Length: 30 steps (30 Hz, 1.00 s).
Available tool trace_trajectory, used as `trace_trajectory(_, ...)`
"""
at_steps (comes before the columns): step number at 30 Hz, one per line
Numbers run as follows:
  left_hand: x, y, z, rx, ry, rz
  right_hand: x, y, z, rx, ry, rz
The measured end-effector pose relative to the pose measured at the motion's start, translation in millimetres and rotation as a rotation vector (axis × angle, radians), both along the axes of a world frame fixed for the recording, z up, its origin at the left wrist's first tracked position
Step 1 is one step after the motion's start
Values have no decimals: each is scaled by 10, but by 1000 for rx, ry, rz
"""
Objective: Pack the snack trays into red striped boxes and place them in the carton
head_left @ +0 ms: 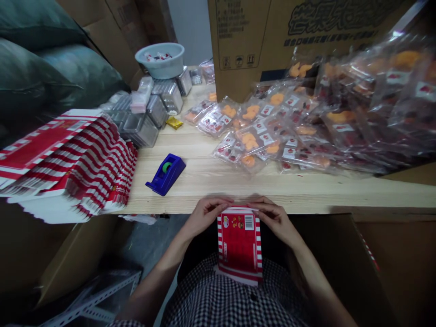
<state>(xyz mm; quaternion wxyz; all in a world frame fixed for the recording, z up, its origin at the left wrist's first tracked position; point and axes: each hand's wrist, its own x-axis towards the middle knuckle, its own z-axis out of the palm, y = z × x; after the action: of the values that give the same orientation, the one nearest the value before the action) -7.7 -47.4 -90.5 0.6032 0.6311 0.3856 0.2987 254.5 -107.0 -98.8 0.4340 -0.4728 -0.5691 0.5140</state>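
A red and white striped card box (239, 245) with a barcode lies at the table's front edge, its lower end against the checked shirt. My left hand (209, 214) pinches its upper left corner between thumb and fingers. At the upper right corner, my right hand (272, 217) grips the same edge, fingers bent over it. A blue tape dispenser (166, 174) with a green core stands on the table (200, 181) to the left of my hands.
Stacked red and white cards (98, 168) fill the left. Behind are clear plastic cases (139, 125), a white bowl (160, 61) and a yellow packet (174, 122). Clear bags with orange pieces (252, 141) pile up at the right, before a large carton (241, 45).
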Motion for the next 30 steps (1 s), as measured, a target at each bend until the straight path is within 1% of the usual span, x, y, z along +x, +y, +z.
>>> trace_trajectory(2, -13, 75, -4, -98, -8, -76, 13, 11, 34, -10, -5, 37)
trace_trajectory(3, -20, 113, -3, -118, -8, -113, 20, 22, 45, -12, -8, 44)
trace_trajectory(7, -14, 237, 50, -46, 28, -208, 47, 101, 61, -20, -13, 40)
trace_trajectory(9, 13, 266, 87, -16, 41, -236, 57, 149, 56, -74, 15, 30)
trace_trajectory(12, 60, 267, 93, 0, 66, -214, 73, 208, 34, -212, 109, -10)
trace_trajectory(16, 96, 245, 24, -17, 65, -192, 120, 265, 1, -319, 180, 0)
trace_trajectory(19, 102, 247, -2, -36, 61, -198, 176, 306, 0, -348, 189, 57)
trace_trajectory(23, 110, 258, -1, -44, 44, -207, 239, 338, 9, -362, 182, 124)
trace_trajectory(28, 119, 261, -24, -37, 65, -209, 262, 353, -26, -336, 168, 152)
trace_trajectory(30, 113, 267, -12, -39, 79, -225, 264, 356, -40, -318, 160, 155)
